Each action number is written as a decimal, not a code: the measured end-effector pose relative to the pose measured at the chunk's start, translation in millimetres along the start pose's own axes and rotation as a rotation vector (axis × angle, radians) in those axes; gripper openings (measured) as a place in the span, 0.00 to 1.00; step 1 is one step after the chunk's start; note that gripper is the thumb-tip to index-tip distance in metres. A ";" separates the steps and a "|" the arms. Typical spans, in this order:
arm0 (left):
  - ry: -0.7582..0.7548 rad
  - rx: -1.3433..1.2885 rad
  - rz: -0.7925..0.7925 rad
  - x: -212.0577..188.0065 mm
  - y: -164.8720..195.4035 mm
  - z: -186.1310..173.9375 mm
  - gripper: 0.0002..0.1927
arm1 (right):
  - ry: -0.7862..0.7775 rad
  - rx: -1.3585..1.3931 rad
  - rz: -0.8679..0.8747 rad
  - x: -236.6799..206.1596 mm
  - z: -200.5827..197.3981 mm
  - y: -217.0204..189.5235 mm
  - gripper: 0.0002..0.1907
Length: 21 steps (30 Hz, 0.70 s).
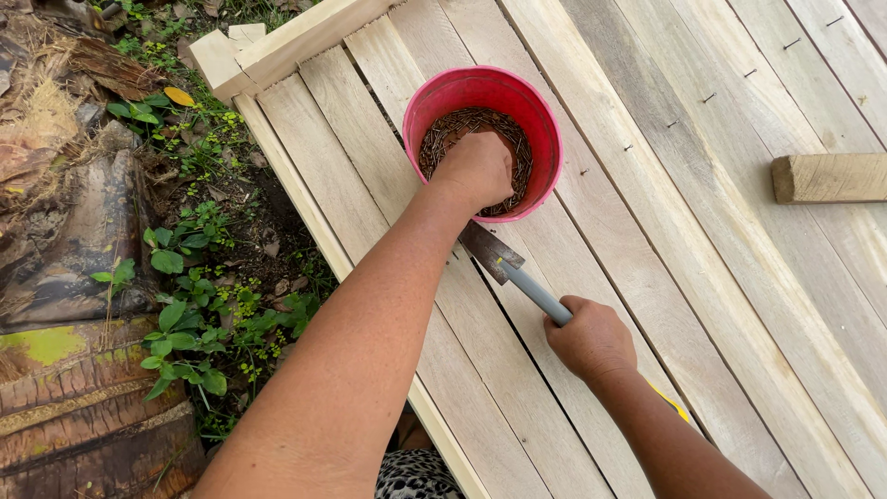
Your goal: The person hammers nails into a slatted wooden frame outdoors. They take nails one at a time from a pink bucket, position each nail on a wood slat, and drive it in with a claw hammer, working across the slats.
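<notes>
Left hand [478, 169] is down in the pink bucket [545, 129], fingers curled on nails [453, 125], while my right hand [591, 337] grips the hammer [517, 275] just below it on the planks [370, 148]; nail-picking, I'd say, needing a clean pinch.

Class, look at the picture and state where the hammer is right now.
In the head view, the hammer lies on the wooden planks just below the pink bucket; the right hand grips its grey handle.
</notes>
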<state>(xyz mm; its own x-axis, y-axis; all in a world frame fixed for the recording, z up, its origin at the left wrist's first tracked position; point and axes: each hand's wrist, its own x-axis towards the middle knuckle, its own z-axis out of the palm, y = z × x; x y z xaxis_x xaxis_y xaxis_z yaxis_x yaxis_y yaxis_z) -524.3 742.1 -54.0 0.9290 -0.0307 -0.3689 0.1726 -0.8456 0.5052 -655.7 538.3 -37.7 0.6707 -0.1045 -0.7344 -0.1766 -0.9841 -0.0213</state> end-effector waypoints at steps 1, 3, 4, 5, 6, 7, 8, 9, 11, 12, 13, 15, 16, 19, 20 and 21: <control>0.072 -0.048 0.011 -2.8 -3.3 -4.9 0.06 | 0.004 0.000 -0.005 0.3 0.6 0.4 0.13; 0.173 -0.053 0.047 -9.0 -9.1 -13.4 0.05 | 0.016 0.000 -0.015 1.1 1.6 1.5 0.13; 0.201 -0.008 0.069 -11.7 -12.0 -17.8 0.05 | 0.011 0.001 -0.011 1.7 2.1 1.8 0.13; 0.229 0.036 0.091 -14.5 -13.5 -21.1 0.05 | 0.007 0.002 -0.008 2.3 2.4 2.1 0.13; 0.228 0.007 0.083 -18.0 -14.2 -22.5 0.05 | 0.002 0.004 -0.004 2.6 3.0 2.3 0.14; 0.228 -0.022 0.073 -21.8 -15.0 -23.8 0.04 | -0.003 0.007 -0.001 2.7 3.8 2.3 0.14; 0.231 -0.051 0.066 -24.4 -15.5 -24.7 0.04 | -0.006 0.011 0.002 3.3 4.3 2.1 0.14; 0.224 -0.138 0.025 -26.6 -14.7 -24.6 0.04 | -0.009 0.014 0.007 3.5 4.8 2.2 0.15; 0.209 -0.315 -0.056 -29.9 -12.0 -22.1 0.03 | -0.004 0.011 -0.001 3.5 5.7 2.4 0.15; 0.219 -0.392 -0.062 -30.6 -11.6 -21.2 0.05 | 0.000 0.009 -0.004 3.8 5.9 2.6 0.15; 0.227 -0.468 -0.071 -31.7 -11.5 -19.6 0.06 | 0.002 0.015 0.001 3.8 6.1 2.9 0.15; 0.241 -0.604 -0.091 -34.3 -13.1 -16.6 0.07 | 0.003 0.029 0.007 4.2 6.4 3.3 0.15; 0.247 -0.664 -0.100 -34.8 -13.9 -15.4 0.06 | 0.003 0.021 0.005 4.8 6.5 3.5 0.15; 0.204 -0.936 -0.105 -36.1 -19.4 -14.5 0.06 | 0.003 0.015 0.001 6.6 6.9 4.8 0.16; 0.178 -1.040 -0.106 -37.0 -22.2 -14.3 0.07 | -0.001 0.023 0.001 7.6 7.2 5.3 0.16; 0.184 -1.035 -0.115 -38.8 -24.9 -13.3 0.07 | -0.006 0.032 0.001 8.3 7.9 6.1 0.16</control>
<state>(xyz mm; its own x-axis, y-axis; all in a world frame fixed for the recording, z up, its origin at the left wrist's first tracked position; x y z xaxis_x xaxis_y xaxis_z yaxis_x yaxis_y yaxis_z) -560.3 771.4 -41.9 0.9098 0.1751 -0.3764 0.3771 0.0307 0.9257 -656.9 532.6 -49.3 0.6659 -0.1049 -0.7386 -0.2005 -0.9788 -0.0418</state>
